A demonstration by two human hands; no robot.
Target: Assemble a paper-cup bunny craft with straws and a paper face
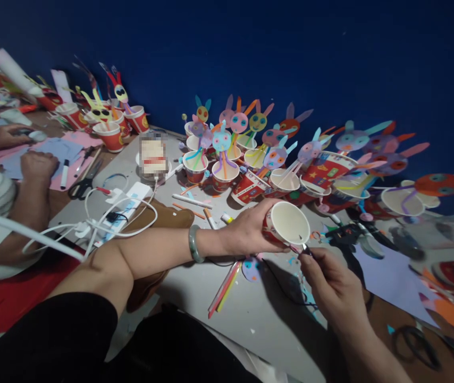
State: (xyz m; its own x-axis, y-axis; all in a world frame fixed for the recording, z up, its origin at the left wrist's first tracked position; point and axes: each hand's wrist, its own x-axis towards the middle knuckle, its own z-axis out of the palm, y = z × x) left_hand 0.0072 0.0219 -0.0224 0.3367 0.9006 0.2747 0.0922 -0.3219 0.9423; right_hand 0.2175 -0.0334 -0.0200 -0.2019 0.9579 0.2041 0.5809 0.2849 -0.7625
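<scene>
My left hand (251, 230), with a bangle on the wrist, is wrapped round a red paper cup (289, 222) whose white inside faces me. In my right hand (330, 282) is a slim dark-handled tool (305, 249), pinched against the cup's near rim. A small dark point shows on the cup's inner wall near it; whether it is the tool's tip I cannot tell. Below the cup, a purple paper face (252, 269) lies on the grey table (227, 330). Pink and yellow paper strips (225, 290) are beside it.
Several red cups (225, 173) with paper rabbit figures stand along the blue wall. A power strip (127, 210) with tangled white cables lies left. Another person's hands (38, 166) rest near scissors (84, 181). Purple paper (394, 282) lies right.
</scene>
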